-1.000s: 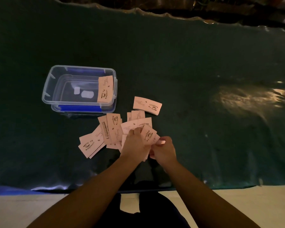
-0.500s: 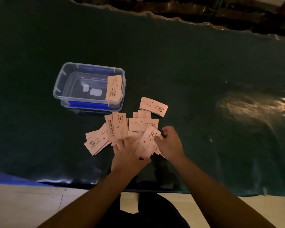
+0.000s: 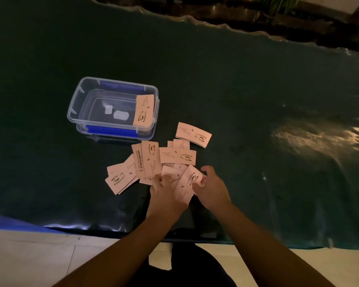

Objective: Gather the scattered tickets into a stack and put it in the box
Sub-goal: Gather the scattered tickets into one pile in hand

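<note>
I have one view only, from the head camera, worn high and looking forward and steeply down. It sits close over the near edge of the table (image 3: pixel 257 79), wide-angled, so the far edge bows. Both forearms enter from the bottom; the box (image 3: pixel 77 112) lies left of centre, floor (image 3: pixel 29 262) along the bottom.

The left hand (image 3: pixel 166 195) hides tickets (image 3: pixel 170 172) beneath; their small print is unreadable.

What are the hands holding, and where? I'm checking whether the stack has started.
The left hand and right hand hold a few tickets by their near ends.
</note>
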A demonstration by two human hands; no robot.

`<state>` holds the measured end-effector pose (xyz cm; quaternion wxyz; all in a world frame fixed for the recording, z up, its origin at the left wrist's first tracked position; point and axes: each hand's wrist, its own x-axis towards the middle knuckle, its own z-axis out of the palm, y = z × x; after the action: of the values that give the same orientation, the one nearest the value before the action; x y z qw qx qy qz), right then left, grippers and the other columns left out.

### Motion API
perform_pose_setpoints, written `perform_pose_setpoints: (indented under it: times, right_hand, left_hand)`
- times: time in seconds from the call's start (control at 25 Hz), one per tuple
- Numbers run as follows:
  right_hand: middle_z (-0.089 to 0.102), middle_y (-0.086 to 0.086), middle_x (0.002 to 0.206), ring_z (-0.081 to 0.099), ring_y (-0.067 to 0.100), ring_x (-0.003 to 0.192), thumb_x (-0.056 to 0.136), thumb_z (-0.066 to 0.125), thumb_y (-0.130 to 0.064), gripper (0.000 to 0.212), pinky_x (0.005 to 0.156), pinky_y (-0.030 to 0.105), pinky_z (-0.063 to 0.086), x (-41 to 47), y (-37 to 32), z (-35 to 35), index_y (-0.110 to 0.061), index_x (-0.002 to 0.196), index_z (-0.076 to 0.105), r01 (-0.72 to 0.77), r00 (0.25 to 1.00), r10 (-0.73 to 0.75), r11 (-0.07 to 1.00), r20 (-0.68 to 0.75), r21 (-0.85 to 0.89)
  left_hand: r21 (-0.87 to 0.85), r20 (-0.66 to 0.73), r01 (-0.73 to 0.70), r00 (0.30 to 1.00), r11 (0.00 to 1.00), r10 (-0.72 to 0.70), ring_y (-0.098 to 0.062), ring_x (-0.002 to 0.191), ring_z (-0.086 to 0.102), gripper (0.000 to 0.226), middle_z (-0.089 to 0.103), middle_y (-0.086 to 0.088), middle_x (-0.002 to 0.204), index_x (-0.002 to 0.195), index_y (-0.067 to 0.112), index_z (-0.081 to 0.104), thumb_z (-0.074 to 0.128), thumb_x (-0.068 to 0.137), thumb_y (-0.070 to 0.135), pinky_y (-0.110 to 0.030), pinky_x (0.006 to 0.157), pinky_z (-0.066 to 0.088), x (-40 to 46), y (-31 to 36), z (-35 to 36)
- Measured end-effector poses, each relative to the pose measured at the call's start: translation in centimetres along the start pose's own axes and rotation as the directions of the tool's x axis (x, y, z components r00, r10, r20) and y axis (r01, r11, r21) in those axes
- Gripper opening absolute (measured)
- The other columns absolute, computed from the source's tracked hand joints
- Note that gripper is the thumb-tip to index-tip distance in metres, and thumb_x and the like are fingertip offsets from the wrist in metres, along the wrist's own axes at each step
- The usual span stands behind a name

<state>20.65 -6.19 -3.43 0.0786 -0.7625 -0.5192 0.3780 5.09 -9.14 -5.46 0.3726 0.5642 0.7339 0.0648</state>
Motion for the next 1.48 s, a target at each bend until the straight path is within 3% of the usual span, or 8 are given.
perform_pose_setpoints:
  times: [0.16, 0.32, 0.48, 0.64, 0.76, 1.0, 1.28, 1.48]
  right_hand:
    - [0.047, 0.007, 0.144, 0.049, 0.029, 0.132, 0.086, 0.076, -0.023, 0.082, 0.099, 0.045, 0.054, -0.4, 0.0, 0.0, -0.034, 0.155, 0.032, 0.136, 0.991, -0.136, 0.947, 0.022, -0.292]
    - [0.017, 0.011, 0.168, 0.014, 0.039, 0.154, 0.074, 0.09, -0.033, 0.113, 0.118, 0.059, 0.034, -0.4, -0.4, 0.3, -0.034, 0.161, 0.018, 0.382, 0.917, -0.361, 0.665, 0.171, -0.641]
    - [0.019, 0.006, 0.173, 0.005, 0.035, 0.161, 0.08, 0.087, -0.028, 0.096, 0.124, 0.062, 0.021, 0.1, -0.4, 0.6, -0.029, 0.158, 0.031, 0.544, 0.829, -0.431, 0.473, 0.356, -0.694]
    - [0.041, 0.005, 0.161, 0.037, 0.03, 0.145, 0.084, 0.081, -0.038, 0.072, 0.116, 0.056, 0.033, 0.1, -0.7, 0.2, -0.025, 0.145, 0.046, 0.477, 0.874, -0.377, 0.549, 0.307, -0.686]
    - [0.047, 0.007, 0.153, 0.048, 0.03, 0.133, 0.088, 0.075, -0.029, 0.062, 0.109, 0.053, 0.04, 0.0, -1.1, 0.2, -0.021, 0.143, 0.048, 0.435, 0.898, -0.34, 0.602, 0.277, -0.67]
    - [0.053, 0.006, 0.143, 0.05, 0.028, 0.128, 0.093, 0.072, -0.034, 0.058, 0.104, 0.05, 0.045, -0.1, -1.7, 0.5, -0.021, 0.142, 0.046, 0.369, 0.929, -0.301, 0.695, 0.216, -0.617]
    - [0.039, 0.009, 0.157, 0.04, 0.03, 0.141, 0.094, 0.069, -0.031, 0.067, 0.111, 0.05, 0.043, -0.3, -0.7, 0.5, -0.023, 0.153, 0.038, 0.307, 0.952, -0.263, 0.776, 0.159, -0.552]
    - [0.05, 0.003, 0.151, 0.044, 0.026, 0.136, 0.095, 0.069, -0.031, 0.059, 0.108, 0.049, 0.044, 0.0, 0.3, -0.4, -0.024, 0.149, 0.044, 0.291, 0.956, -0.257, 0.816, 0.139, -0.5]
  left_hand:
    - [0.296, 0.016, -0.163, 0.986, 0.941, 0.165, -0.025, 0.131, 0.036, 0.1, 0.032, -0.009, 0.146, 0.143, 0.02, 0.023, 0.077, 0.072, 0.065, -0.039, 0.112, 0.036, -0.1, 0.3, -0.3]
    - [0.415, 0.026, -0.213, 0.975, 0.885, 0.222, -0.027, 0.13, 0.039, 0.116, 0.034, -0.009, 0.144, 0.148, 0.018, 0.023, 0.073, 0.062, 0.079, -0.041, 0.107, 0.045, -0.3, 0.7, -0.1]
    - [0.399, 0.003, -0.234, 0.967, 0.887, 0.253, -0.025, 0.126, 0.043, 0.099, 0.039, -0.007, 0.143, 0.144, 0.019, 0.028, 0.075, 0.07, 0.065, -0.037, 0.098, 0.05, -0.4, 0.4, 0.1]
    - [0.311, 0.018, -0.262, 0.963, 0.914, 0.27, -0.023, 0.127, 0.041, 0.079, 0.038, -0.006, 0.142, 0.142, 0.02, 0.033, 0.073, 0.079, 0.044, -0.034, 0.101, 0.047, 0.1, -0.1, -0.2]
    - [0.231, 0.007, -0.245, 0.968, 0.942, 0.25, -0.024, 0.129, 0.04, 0.073, 0.033, -0.007, 0.144, 0.14, 0.02, 0.034, 0.075, 0.081, 0.031, -0.036, 0.103, 0.049, 0.5, -0.7, -0.8]
    - [0.108, -0.02, -0.16, 0.986, 0.981, 0.163, -0.022, 0.133, 0.039, 0.077, 0.033, -0.005, 0.147, 0.144, 0.023, 0.031, 0.077, 0.083, 0.027, -0.036, 0.103, 0.046, 1.6, -1.2, -1.7]
    - [0.009, 0.035, -0.219, 0.975, 0.976, 0.219, -0.023, 0.135, 0.04, 0.075, 0.038, -0.003, 0.146, 0.145, 0.025, 0.035, 0.077, 0.083, 0.022, -0.044, 0.112, 0.042, 2.0, -0.5, -1.6]
    - [-0.047, 0.037, -0.22, 0.974, 0.974, 0.222, -0.017, 0.128, 0.043, 0.073, 0.041, 0.001, 0.139, 0.144, 0.026, 0.037, 0.077, 0.082, 0.026, -0.032, 0.106, 0.043, 1.8, -0.4, -1.0]
